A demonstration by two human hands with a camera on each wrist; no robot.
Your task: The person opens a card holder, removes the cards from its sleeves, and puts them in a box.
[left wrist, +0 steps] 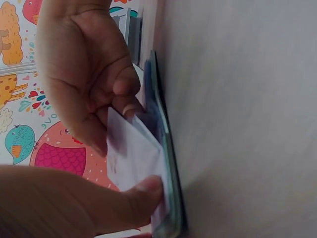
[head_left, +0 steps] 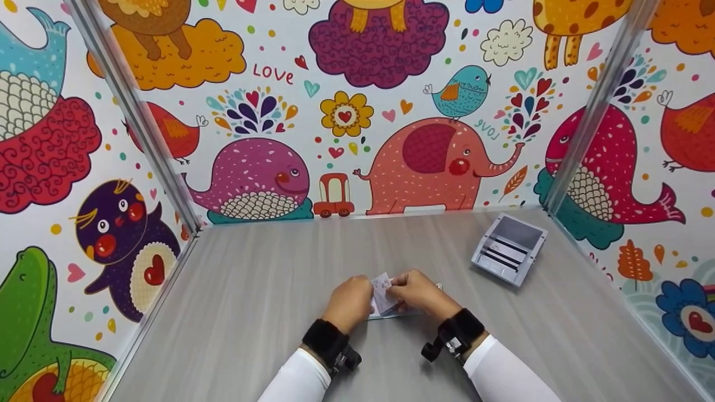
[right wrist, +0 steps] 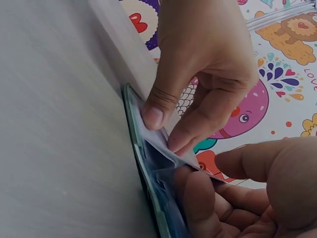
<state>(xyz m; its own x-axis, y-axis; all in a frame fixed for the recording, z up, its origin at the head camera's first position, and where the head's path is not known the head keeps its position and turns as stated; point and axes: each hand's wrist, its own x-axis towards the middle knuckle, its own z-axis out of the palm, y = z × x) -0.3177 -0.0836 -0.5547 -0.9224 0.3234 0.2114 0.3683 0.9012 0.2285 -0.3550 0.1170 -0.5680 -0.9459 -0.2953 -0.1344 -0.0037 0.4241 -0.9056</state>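
A thin teal-edged card holder (head_left: 385, 317) with clear plastic sleeves (right wrist: 163, 176) lies on the table in front of me. My left hand (head_left: 351, 304) holds it at its left side, the thumb (left wrist: 148, 188) pressed down on a white paper slip (left wrist: 131, 153). My right hand (head_left: 418, 290) pinches the upper part of the slip, which stands tilted up from the holder. In the right wrist view, fingertips of the right hand (right wrist: 237, 198) are at the lifted plastic of a sleeve. Whether the slip's lower end is inside the sleeve cannot be told.
A grey tray-like box (head_left: 507, 249) with dark slots stands at the back right of the grey table (head_left: 251, 312). Printed cartoon walls (head_left: 335, 72) with metal corner posts (head_left: 134, 111) close in the table at the back and both sides.
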